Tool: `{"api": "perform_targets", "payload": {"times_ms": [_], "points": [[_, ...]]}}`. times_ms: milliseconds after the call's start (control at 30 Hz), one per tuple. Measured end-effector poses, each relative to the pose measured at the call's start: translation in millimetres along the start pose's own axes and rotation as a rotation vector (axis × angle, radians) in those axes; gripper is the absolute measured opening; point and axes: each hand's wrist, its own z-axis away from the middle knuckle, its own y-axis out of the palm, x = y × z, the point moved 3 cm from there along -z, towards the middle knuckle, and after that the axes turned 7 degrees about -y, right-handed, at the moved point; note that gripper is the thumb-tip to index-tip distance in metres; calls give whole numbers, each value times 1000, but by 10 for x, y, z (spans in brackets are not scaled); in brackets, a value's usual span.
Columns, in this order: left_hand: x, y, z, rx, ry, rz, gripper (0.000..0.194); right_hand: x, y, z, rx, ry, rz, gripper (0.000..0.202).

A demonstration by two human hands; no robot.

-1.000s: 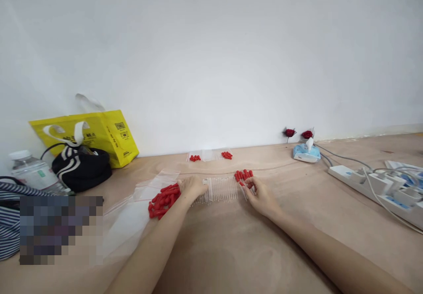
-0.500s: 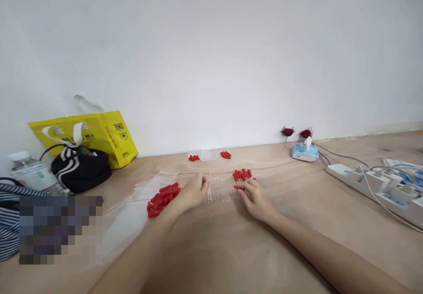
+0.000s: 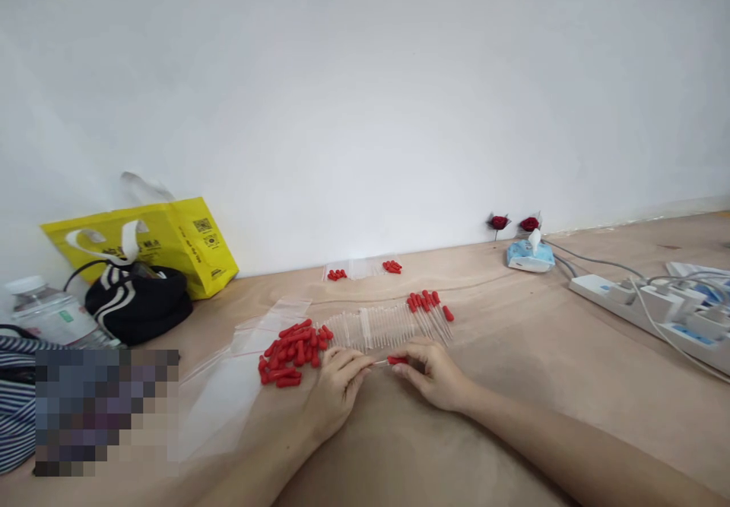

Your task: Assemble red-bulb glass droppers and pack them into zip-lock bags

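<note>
My left hand (image 3: 341, 385) is closed on a thin clear glass dropper tube (image 3: 380, 363). In my right hand (image 3: 436, 376) a red rubber bulb (image 3: 398, 359) is pinched between thumb and fingers, with the tube's end at its mouth; how far the tube sits inside I cannot tell. Just beyond the hands lies a row of bare glass tubes (image 3: 391, 326). At the row's right end several droppers with red bulbs (image 3: 423, 302) lie side by side. A heap of loose red bulbs (image 3: 293, 351) lies left of the row, near my left hand.
Clear zip bags (image 3: 228, 381) lie under and left of the heap. Two small bulb groups lie on another bag (image 3: 359, 267) near the wall. A yellow bag (image 3: 208, 256), black pouch (image 3: 140, 305) and bottle (image 3: 51, 313) stand left; tissues (image 3: 530, 256) and a power strip (image 3: 667, 324) lie right.
Both hands have come nearer to me and closer together. My left hand has left the row with a tube, which now meets the bulb in my right hand.
</note>
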Motion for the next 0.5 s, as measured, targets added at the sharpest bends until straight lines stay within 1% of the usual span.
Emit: {"api": "perform_targets", "payload": {"times_ms": [100, 300, 500], "points": [[-9, -9, -7, -4, -10, 6, 20, -1, 2, -6, -20, 45, -33, 11], [-19, 3, 4, 30, 38, 8, 24, 6, 49, -1, 13, 110, -158, 9], [42, 59, 42, 1, 86, -33, 28, -51, 96, -3, 20, 137, -250, 12]]}}
